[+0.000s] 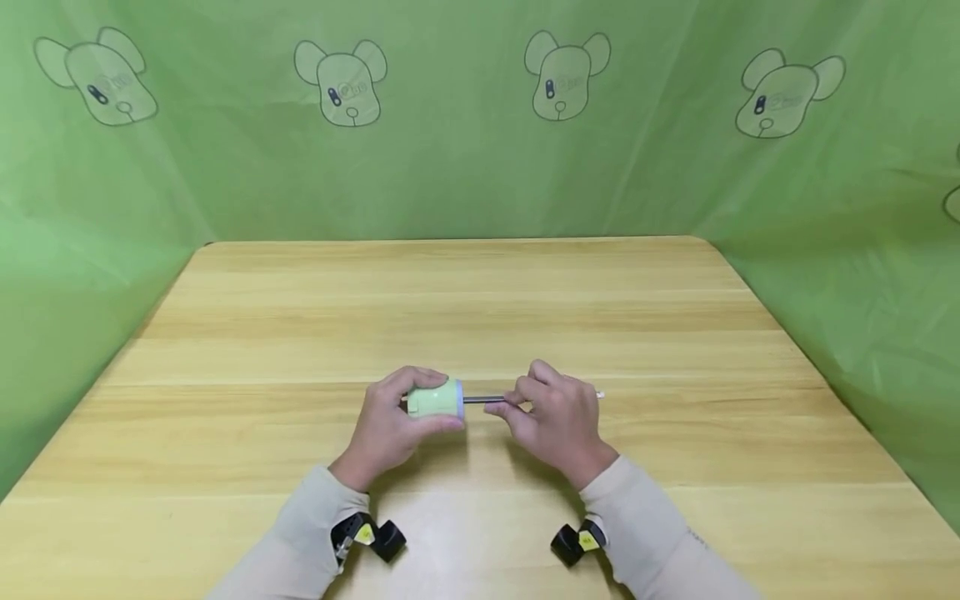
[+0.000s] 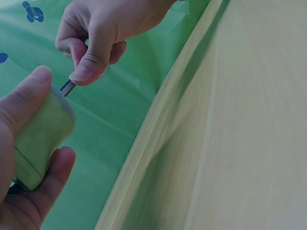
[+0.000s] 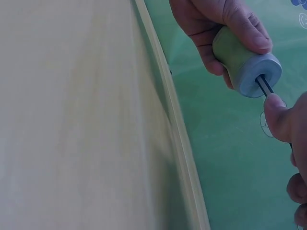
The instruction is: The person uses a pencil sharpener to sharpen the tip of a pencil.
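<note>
My left hand (image 1: 384, 431) grips a small light-green pencil sharpener (image 1: 433, 402), fingers over the top and thumb along the near side. It lies sideways, its blue-grey end face (image 3: 250, 82) turned toward my right hand (image 1: 558, 421). A dark pencil (image 1: 482, 400) with a lighter stripe enters the round hole in that face. Thumb and fingers of the right hand pinch the pencil close to the hole, and a white end sticks out beyond the knuckles. Inside the sharpener the pencil's tip is hidden. Both hands are above the table.
The wood-grain table (image 1: 480, 300) spreads around and beyond the hands. Green cloth (image 1: 457, 183) printed with bear heads hangs behind it and along both sides. Black wrist cameras (image 1: 388, 542) are strapped at both cuffs, low over the table.
</note>
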{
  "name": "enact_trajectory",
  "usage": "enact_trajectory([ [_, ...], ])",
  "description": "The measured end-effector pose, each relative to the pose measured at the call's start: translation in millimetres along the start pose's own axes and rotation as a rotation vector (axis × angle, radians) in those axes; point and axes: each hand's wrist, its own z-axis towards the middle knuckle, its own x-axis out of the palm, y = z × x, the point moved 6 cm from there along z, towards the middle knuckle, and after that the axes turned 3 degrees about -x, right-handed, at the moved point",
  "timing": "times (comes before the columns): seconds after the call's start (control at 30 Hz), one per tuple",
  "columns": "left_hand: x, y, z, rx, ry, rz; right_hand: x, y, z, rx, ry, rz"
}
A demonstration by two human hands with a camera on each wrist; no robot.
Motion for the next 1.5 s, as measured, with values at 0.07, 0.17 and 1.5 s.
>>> enact_trajectory([
  [0.07, -0.1, -1.1, 0.1, 0.029, -0.005, 0.001, 2, -1, 0.7, 0.045, 0.045, 0.022],
  [0.17, 1.0, -2.8, 0.0, 0.072, 0.003, 0.004, 9, -7, 0.2, 0.226, 0.221, 0.122],
  [1.5, -2.3, 3.8, -0.9, -0.127, -0.043, -0.087, 2, -7, 4.4, 0.139, 0.004, -0.067],
])
